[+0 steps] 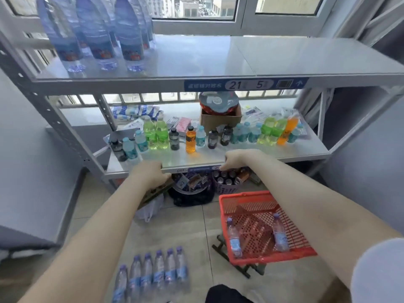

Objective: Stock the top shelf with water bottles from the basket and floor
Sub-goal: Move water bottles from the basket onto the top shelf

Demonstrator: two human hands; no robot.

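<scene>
Several large water bottles [129, 38] stand at the left end of the grey metal top shelf [240, 57]. The red plastic basket [262, 197] sits on a low stand at the lower right, with two small water bottles [234, 237] lying in it. A row of several small water bottles [157, 274] stands on the tiled floor at the bottom. My left hand [150, 173] and my right hand [236, 159] are both at the front edge of the middle shelf [207, 157], fingers curled down; neither holds a bottle.
The middle shelf carries several coloured drink bottles [190, 139], a cardboard box [218, 121] and packets. Under it sit a purple basket of cans [228, 182] and dark bags. Grey walls close in on both sides; a window lies behind the rack.
</scene>
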